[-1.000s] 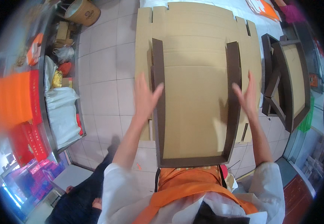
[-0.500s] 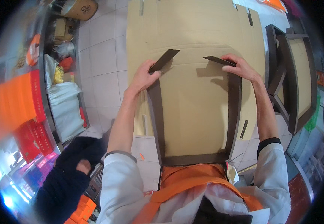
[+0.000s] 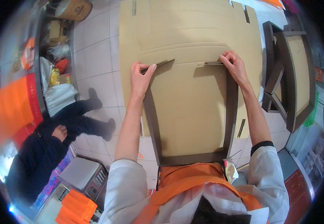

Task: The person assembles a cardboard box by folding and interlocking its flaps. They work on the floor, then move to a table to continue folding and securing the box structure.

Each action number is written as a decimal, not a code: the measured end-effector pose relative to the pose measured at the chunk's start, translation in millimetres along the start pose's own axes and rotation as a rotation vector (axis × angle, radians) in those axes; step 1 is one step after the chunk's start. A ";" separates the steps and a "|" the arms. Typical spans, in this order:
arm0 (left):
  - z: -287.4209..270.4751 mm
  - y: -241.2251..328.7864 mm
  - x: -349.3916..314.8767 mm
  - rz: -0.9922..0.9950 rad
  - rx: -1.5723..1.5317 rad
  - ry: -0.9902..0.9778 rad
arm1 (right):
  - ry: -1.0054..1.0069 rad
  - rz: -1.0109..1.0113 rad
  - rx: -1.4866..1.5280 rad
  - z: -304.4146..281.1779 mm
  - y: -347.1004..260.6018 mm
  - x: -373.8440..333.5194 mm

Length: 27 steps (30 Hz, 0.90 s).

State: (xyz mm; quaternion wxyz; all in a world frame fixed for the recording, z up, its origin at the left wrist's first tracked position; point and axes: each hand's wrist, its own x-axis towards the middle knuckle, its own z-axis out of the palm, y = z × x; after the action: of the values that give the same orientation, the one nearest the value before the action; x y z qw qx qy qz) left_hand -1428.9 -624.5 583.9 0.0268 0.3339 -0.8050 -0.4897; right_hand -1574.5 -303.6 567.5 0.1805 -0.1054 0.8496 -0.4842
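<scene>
A large cardboard box blank (image 3: 192, 108) lies flat in front of me, with dark brown walls standing along its left, right and near sides. My left hand (image 3: 141, 77) pinches the dark left corner flap (image 3: 165, 65) at the far end of the left wall, thumb on the near side. At the far end of the right wall, my right hand (image 3: 234, 67) grips the right corner flap (image 3: 209, 63) between thumb and fingers. Both flaps point inward over the tan cardboard and show nearly edge-on. Beyond them the far part of the blank lies flat, with fold lines and slots.
Dark-edged folded boxes (image 3: 288, 74) are stacked at the right. A person in dark clothes (image 3: 46, 149) is at the left, near a grey metal box-shaped appliance (image 3: 82, 173) and orange bags (image 3: 76, 207). A shelf with plastic-wrapped goods (image 3: 59, 95) runs along the far left.
Both flaps have turned inward and now look thinner, more edge-on. My left hand has tilted more upright. The person at the left has come further into view, legs showing.
</scene>
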 end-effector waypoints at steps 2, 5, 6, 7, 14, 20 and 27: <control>-2.2 1.7 -1.6 -0.049 0.028 -0.027 | 0.063 -0.096 -0.112 1.6 5.6 0.6; -10.1 6.1 1.1 -0.224 -0.105 -0.218 | 0.187 -0.037 -0.069 6.4 10.5 0.1; -12.5 8.2 2.6 -0.233 -0.115 -0.248 | 0.205 -0.026 -0.039 7.9 11.0 -0.2; -11.9 10.2 3.0 -0.251 -0.131 -0.214 | 0.223 0.001 -0.019 9.3 11.1 -0.7; -11.9 11.8 9.0 -0.172 -0.467 -0.286 | 0.225 0.134 0.019 7.9 0.2 -1.5; -0.9 -19.1 -6.4 0.214 -0.230 0.061 | 0.237 -0.046 -0.101 5.3 -1.8 -23.0; -3.4 -35.6 -14.6 0.341 -0.413 0.036 | 0.168 -0.169 0.136 0.8 6.3 -39.1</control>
State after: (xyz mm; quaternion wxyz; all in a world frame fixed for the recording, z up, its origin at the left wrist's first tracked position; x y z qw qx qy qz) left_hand -1398.2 -629.5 561.1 0.1906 0.1896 -0.7319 -0.6261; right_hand -1538.6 -287.2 569.7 0.0742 -0.1233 0.8150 -0.5613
